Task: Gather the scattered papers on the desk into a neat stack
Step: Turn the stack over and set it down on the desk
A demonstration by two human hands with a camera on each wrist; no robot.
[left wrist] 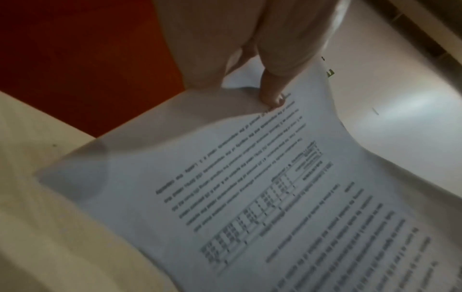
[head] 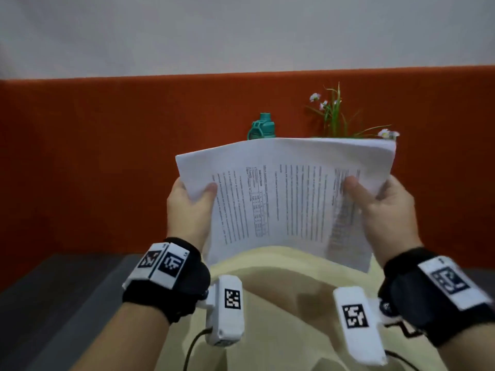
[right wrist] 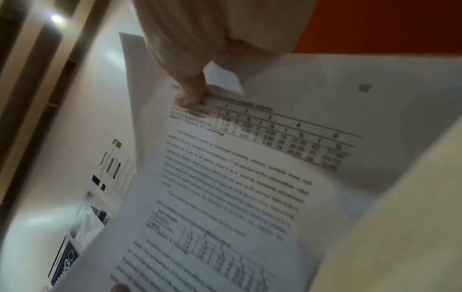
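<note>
A bundle of white printed papers [head: 284, 199] stands nearly upright above the pale yellow desk [head: 281, 317], held between both hands. My left hand [head: 190, 204] grips its left edge, thumb on the front sheet. My right hand [head: 380, 202] grips the right edge, thumb across the text. The sheets bow and fan apart at the lower right, where one page sticks out unevenly. In the left wrist view the thumb [left wrist: 272, 94] presses on the papers [left wrist: 262, 197]. The right wrist view shows the thumb [right wrist: 192, 94] on overlapping papers [right wrist: 237, 187]. The fingers behind the sheets are hidden.
A teal bottle [head: 262, 128] and a small flowering plant [head: 337, 113] stand behind the papers, against an orange partition [head: 107, 156]. A dark surface [head: 53, 303] lies left of the desk. Black cables run from the wrist cameras near the bottom.
</note>
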